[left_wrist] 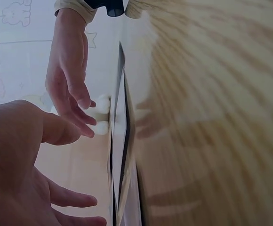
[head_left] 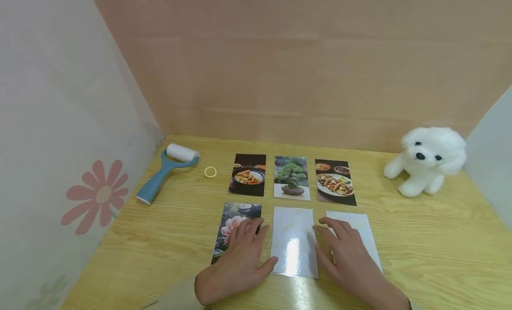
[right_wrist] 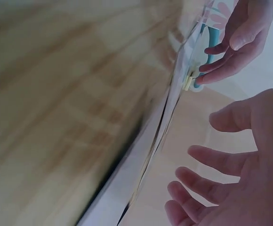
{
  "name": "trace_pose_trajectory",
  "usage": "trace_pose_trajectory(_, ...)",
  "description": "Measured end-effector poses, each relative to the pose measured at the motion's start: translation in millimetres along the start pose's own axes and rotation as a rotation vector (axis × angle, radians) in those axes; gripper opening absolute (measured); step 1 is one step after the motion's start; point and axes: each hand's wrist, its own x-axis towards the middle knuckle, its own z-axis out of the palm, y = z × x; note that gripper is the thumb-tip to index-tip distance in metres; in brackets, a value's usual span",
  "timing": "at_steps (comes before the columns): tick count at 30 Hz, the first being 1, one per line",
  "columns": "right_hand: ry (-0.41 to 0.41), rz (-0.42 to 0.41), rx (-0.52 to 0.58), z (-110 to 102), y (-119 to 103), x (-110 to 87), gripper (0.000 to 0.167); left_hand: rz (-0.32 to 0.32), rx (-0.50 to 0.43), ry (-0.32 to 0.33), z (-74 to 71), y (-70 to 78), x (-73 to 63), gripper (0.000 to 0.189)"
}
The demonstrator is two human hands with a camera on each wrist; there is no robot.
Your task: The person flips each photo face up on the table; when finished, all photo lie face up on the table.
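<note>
My left hand (head_left: 244,261) hovers with loosely bent, spread fingers over a flower photo card (head_left: 222,239), covering part of it. The thumb reaches toward a blank white card (head_left: 294,239) in the middle of the near row, which shines with glare. On the other side my right hand (head_left: 348,256) hangs over a second white card (head_left: 366,239), its fingertips near the middle card's right edge. Both wrist views show a gap between fingers and cards; neither the left hand (left_wrist: 19,155) nor the right hand (right_wrist: 249,169) holds anything.
Behind lie three picture cards: a stew bowl card (head_left: 248,187), a bonsai card (head_left: 292,179) and a taco card (head_left: 335,183). A blue-handled lint roller (head_left: 158,183) and a yellow ring (head_left: 210,172) lie at left. A white plush dog (head_left: 430,161) sits at the back right.
</note>
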Motion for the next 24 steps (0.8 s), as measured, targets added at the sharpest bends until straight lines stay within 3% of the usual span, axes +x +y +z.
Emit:
trace_pose_trajectory(7,-0.129,0.059,-0.063,-3.1,3.2,-7.0,0.038,-0.026,0.011,-0.045,3.6,-2.0,2.6,0.066)
trace_pose_trajectory(10,-0.147,0.049,-0.079,-2.2,4.3,-8.0,0.039,-0.026,0.012,-0.049,5.3,-2.4,3.3,0.064)
trace_pose_trajectory(16,-0.164,0.029,-0.094,0.1,4.7,-9.5,0.041,-0.001,0.025,-0.018,9.1,-1.5,3.8,0.062)
trace_pose_trajectory(24,-0.224,0.064,-0.107,0.3,3.3,-9.9,0.041,0.033,0.031,0.012,13.0,-0.3,3.2,0.060)
